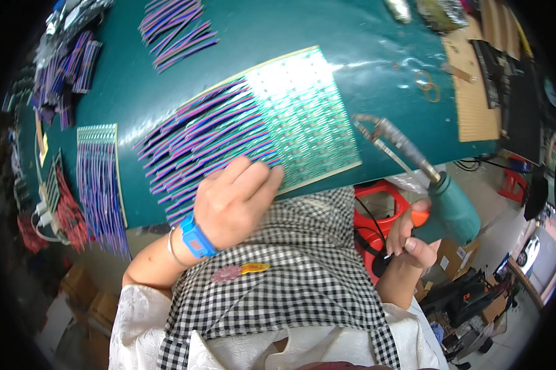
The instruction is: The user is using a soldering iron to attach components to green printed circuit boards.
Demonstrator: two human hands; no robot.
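A green circuit board panel (pixel 312 117) lies on the table. Rows of red, blue and dark wires (pixel 210 135) fan out over its left half. My left hand (pixel 238 191), with a blue watch on the wrist, bends its fingers together over the panel's near edge, beside the wires. What its fingertips pinch is hidden beneath the hand. In my right hand (pixel 417 237) is a green soldering gun (pixel 454 209) with an orange trigger, gripped by the handle. Its long metal tip and a thin feed tube point up and left, ending just right of the panel, apart from it.
A second wired panel (pixel 99 132) lies to the left. Wire bundles lie at the back (pixel 176 31) and far left (pixel 80 61). Rubber bands (pixel 427 86) and cardboard (pixel 475 111) are on the right. A red stool (pixel 380 206) stands below the table edge.
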